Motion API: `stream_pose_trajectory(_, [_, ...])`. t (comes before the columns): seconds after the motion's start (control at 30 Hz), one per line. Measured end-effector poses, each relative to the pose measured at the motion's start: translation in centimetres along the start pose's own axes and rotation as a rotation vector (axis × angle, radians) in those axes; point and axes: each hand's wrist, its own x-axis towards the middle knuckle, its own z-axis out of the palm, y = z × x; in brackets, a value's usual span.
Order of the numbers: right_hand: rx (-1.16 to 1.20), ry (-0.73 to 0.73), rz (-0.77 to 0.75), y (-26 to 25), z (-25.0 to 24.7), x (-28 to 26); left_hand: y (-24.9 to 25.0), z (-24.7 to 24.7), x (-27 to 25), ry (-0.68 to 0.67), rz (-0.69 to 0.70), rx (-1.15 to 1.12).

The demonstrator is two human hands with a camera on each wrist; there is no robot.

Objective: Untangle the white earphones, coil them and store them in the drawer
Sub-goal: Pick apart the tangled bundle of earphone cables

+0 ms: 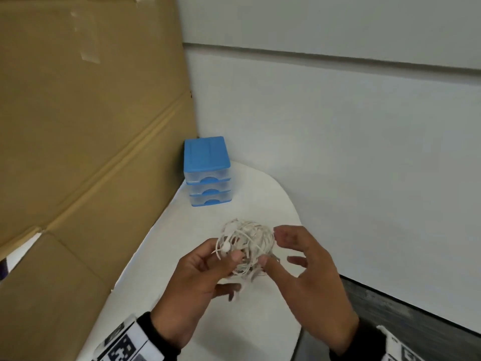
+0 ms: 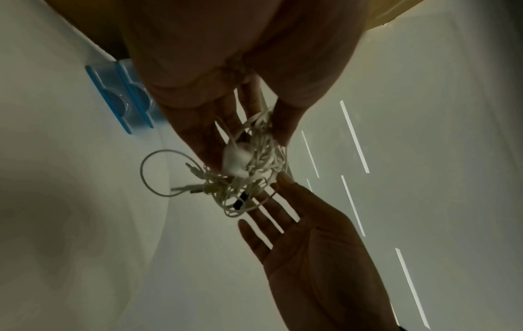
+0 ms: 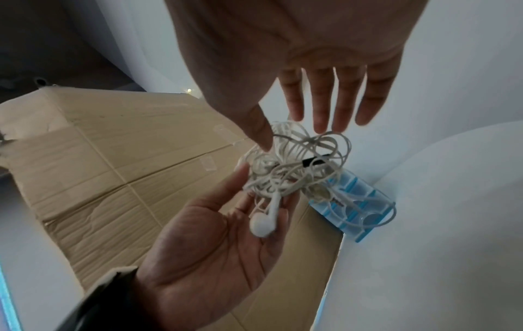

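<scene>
The white earphones (image 1: 247,243) are a tangled ball of cord held in the air above the white table (image 1: 263,194). My left hand (image 1: 225,255) pinches the tangle between thumb and fingers, palm up. One earbud (image 3: 263,224) hangs down over that palm. My right hand (image 1: 272,247) is beside the ball on its right, fingers straight and spread, with its thumb tip touching the cord. A short black piece (image 3: 314,161) shows among the loops. The blue three-drawer unit (image 1: 207,170) stands at the table's far left corner, all drawers closed.
A large cardboard sheet (image 1: 91,126) leans along the table's left side. White walls (image 1: 338,139) close off the back and the right. Beyond the table's rounded right edge there is dark floor (image 1: 403,313).
</scene>
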Motion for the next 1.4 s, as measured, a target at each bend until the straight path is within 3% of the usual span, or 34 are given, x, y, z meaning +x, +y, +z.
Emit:
stream_pose_trajectory(0.13, [-0.020,0.046,-0.165,-0.2,0.3,-0.1,0.7,0.5,-0.5,-0.017,0.009,-0.018])
stream_pose_trajectory(0.3, [0.113,-0.070,-0.022,-0.6,0.5,-0.4,0.7,0.7,-0.9,0.016,0.042,0.063])
stream_pose_trajectory(0.47, [0.247,-0.047,0.108,-0.8,0.9,-0.3,0.3,0.7,-1.0,-0.008,0.129,0.154])
stream_pose_trajectory(0.6, [0.299,-0.029,0.170,-0.4,0.6,0.0,0.1,0.5,-1.0,-0.041,0.045,0.045])
stream_pose_trajectory(0.77, [0.272,-0.036,0.147,0.5,0.3,0.2,-0.1,0.9,-0.9,-0.023,-0.030,-0.014])
stream_pose_trajectory(0.9, [0.164,0.025,0.064,1.1,0.4,0.4,-0.6,0.8,-0.5,0.072,-0.049,0.033])
stream_pose_trajectory(1.1, [0.165,-0.025,-0.078,0.7,0.3,0.5,-0.8,0.7,-0.3,0.149,-0.048,-0.019])
stream_pose_trajectory(1.23, [0.079,-0.113,0.023,1.5,0.9,0.6,-0.8,0.9,-0.4,0.091,-0.042,-0.049])
stream_pose_trajectory(1.4, [0.106,-0.197,0.065,2.2,1.4,0.4,-1.7,0.9,-0.4,0.128,-0.063,0.021])
